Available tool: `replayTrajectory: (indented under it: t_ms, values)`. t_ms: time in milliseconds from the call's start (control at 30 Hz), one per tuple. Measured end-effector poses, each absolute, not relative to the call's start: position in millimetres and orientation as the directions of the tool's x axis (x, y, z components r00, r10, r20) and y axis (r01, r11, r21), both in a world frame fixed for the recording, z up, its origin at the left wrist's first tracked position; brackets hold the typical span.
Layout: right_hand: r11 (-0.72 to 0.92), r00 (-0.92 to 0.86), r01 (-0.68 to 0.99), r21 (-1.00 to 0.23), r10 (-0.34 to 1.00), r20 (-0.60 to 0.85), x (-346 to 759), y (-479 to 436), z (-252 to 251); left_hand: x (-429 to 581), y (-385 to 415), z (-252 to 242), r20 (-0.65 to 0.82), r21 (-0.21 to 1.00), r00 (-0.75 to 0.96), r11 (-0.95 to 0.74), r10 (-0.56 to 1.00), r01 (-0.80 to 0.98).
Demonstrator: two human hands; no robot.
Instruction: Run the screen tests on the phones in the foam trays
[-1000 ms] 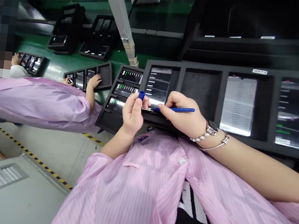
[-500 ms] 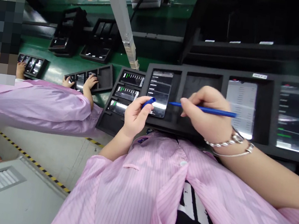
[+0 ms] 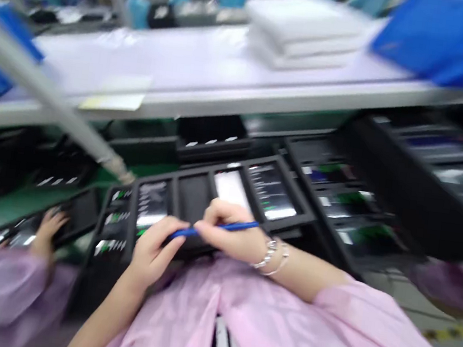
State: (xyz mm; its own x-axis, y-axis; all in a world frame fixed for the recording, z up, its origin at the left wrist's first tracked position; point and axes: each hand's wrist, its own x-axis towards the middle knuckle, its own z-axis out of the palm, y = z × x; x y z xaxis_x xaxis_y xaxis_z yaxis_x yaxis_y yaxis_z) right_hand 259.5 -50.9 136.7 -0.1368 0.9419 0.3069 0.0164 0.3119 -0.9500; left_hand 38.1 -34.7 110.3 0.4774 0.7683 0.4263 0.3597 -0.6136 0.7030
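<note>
My right hand (image 3: 230, 232) grips a blue pen (image 3: 244, 226) between thumb and fingers, its back end pointing right. My left hand (image 3: 157, 249) is closed around the pen's blue cap (image 3: 181, 231). Pen and cap now lie in one line and look joined, though blur hides the seam. Both hands hover over the near edge of a black compartment tray (image 3: 193, 194). In that tray lie a dark-screen phone (image 3: 153, 200) at left, a white-screen phone (image 3: 232, 189) and another lit phone (image 3: 271, 190) at right.
A second black tray with phones (image 3: 118, 219) adjoins on the left, and another phone tray (image 3: 348, 205) on the right. A co-worker's hand (image 3: 51, 224) works at far left. Above runs a white shelf (image 3: 182, 91) with a slanted post (image 3: 73, 120) and a white stack (image 3: 303, 30).
My hands have come together, bringing the pen tip to the cap. The camera has tilted up and turned right, so the shelf and the right-hand trays now show.
</note>
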Motion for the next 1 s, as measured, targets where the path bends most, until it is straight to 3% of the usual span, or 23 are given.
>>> replayTrajectory:
  t_ms: [100,200,367,433,467,567,667,700,833,900,1000]
  values:
    - [0.229,-0.245,-0.105,-0.968,0.937,0.248,269,-40,135,49,-16,125,0.551,0.528,0.552,-0.773,0.626,0.350]
    - [0.290,-0.226,-0.140,-0.947,0.922,0.316,281,-38,133,70,-5,141,0.658,0.391,0.590,-0.882,0.468,0.264]
    - [0.385,-0.093,-0.122,-0.915,0.913,0.397,304,-48,135,117,30,172,0.587,0.299,0.767,-0.950,0.260,0.093]
    - [0.367,-0.066,-0.022,-0.930,0.928,0.367,317,-43,131,125,76,185,0.603,0.265,0.715,-0.934,0.354,0.239]
    - [0.379,-0.074,0.076,-0.922,0.925,0.374,323,-38,126,125,104,193,0.652,0.265,0.585,-0.868,0.482,0.420]
    - [0.530,-0.203,0.408,-0.743,0.846,0.492,334,-28,106,121,189,222,0.657,0.272,0.319,-0.610,0.683,0.744]
    - [0.622,-0.339,0.541,-0.566,0.778,0.530,335,-38,83,121,240,244,0.564,0.341,0.227,-0.475,0.794,0.811]
    - [0.617,-0.352,0.562,-0.551,0.781,0.516,334,-46,78,122,247,247,0.532,0.378,0.161,-0.403,0.832,0.834]
    - [0.562,-0.326,0.615,-0.554,0.820,0.470,341,-71,67,124,253,234,0.258,0.279,0.086,-0.159,0.962,0.947]
    - [0.547,-0.298,0.619,-0.564,0.828,0.475,346,-73,63,116,241,225,0.222,0.239,0.164,-0.217,0.961,0.947]
    - [0.530,-0.297,0.632,-0.566,0.840,0.454,345,-71,60,90,187,223,0.316,0.187,0.362,-0.432,0.877,0.882]
